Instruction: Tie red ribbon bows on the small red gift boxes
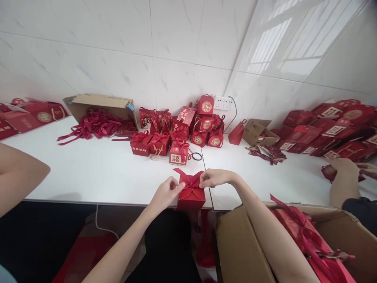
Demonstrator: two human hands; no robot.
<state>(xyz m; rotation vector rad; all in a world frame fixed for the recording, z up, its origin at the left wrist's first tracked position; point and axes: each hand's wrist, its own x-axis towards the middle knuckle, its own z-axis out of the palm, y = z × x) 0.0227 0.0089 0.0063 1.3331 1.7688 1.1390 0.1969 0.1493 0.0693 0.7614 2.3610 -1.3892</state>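
A red gift box [191, 200] stands at the table's front edge, with a red ribbon bow [191, 182] on its top. My left hand [168, 190] is at the left side of the bow, thumb and fingers pinched on the ribbon. On the right side of the bow, my right hand [215, 178] pinches the ribbon too, its fingers closed. One ribbon end sticks out to the upper left of the box.
Finished-looking red boxes [159, 144] stand behind, beside a black ring [196, 156]. A carton of ribbons [100, 101] lies back left. Another person's hands [343, 167] work at right, near stacked boxes [324, 125]. A large carton [244, 243] stands front right; someone's arm [20, 173] shows left.
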